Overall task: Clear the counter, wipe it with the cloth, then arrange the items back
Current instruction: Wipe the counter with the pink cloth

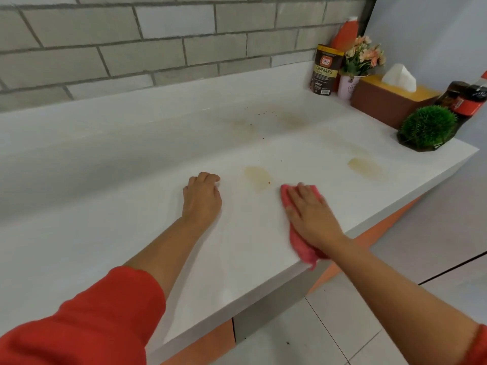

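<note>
My right hand (312, 214) lies flat on a pink cloth (303, 246), pressing it onto the white counter (131, 219) near the front edge. A yellowish stain (257, 177) sits just left of the cloth, and another stain (365, 167) lies further right. My left hand (203, 196) rests on the counter with its fingers curled under, holding nothing that I can see. Small brown crumbs (263, 113) are scattered toward the back. At the far right end stand a coffee granules pouch (325, 69), a flower vase (354, 72), a tissue box (390, 98), a green ball plant (427, 127) and a dark bottle (466, 98).
An orange bottle (345, 32) stands behind the pouch in the corner. A grey brick wall (158, 43) runs along the back of the counter. The counter's front edge drops to a tiled floor (316, 325) at lower right.
</note>
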`<state>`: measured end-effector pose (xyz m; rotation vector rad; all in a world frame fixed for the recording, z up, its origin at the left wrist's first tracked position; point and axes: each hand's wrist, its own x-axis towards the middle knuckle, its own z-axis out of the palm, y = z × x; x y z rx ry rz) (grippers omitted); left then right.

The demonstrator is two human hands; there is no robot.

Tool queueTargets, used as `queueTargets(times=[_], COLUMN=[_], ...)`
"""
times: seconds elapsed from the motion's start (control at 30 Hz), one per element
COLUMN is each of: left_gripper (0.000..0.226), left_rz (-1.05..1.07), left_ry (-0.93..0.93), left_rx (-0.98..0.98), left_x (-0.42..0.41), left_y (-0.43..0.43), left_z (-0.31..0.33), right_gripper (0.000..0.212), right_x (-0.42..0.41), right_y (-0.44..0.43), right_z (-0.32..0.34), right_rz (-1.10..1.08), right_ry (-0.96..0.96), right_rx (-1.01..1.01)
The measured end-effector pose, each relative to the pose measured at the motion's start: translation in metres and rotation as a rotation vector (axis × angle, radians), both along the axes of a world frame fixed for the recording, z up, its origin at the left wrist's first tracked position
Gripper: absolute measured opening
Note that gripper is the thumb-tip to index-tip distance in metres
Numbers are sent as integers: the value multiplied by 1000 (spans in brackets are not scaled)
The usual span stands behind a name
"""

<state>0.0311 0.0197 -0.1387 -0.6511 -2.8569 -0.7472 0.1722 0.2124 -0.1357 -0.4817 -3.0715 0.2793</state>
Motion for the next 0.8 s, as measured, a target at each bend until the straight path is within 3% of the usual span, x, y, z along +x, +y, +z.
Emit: queueTargets(times=[0.17,0.3,0.4,0.47,0.53,0.67,0.8], left_gripper=[34,34,35,37,38,37,38], left_rz=[-11,-42,-66,-38,10,52,58], left_ry=[26,37,42,28,0,-9,7], left_rx=[31,70,39,-25,-90,-180,-198], left_x=[-28,-50,-70,-85,-97,-100,-99], left_y=[-5,7,13,11,7,7,9], left_z=[-3,-4,-2,-2,-5,-12,-15], right_gripper=[57,58,67,72,73,53,54], right_x=[-80,-101,-64,-39,-30,-62,-121], right_y=[5,-49,-69,-61,-41,11,17], right_z=[-6,-9,-4,-2,0,-6,-10], right_rz=[-215,32,287,324,228,-110,-374], right_ry=[-35,-36,0,-1,13,17,16], right_rx=[53,28,-21,-68,-88,-18,85])
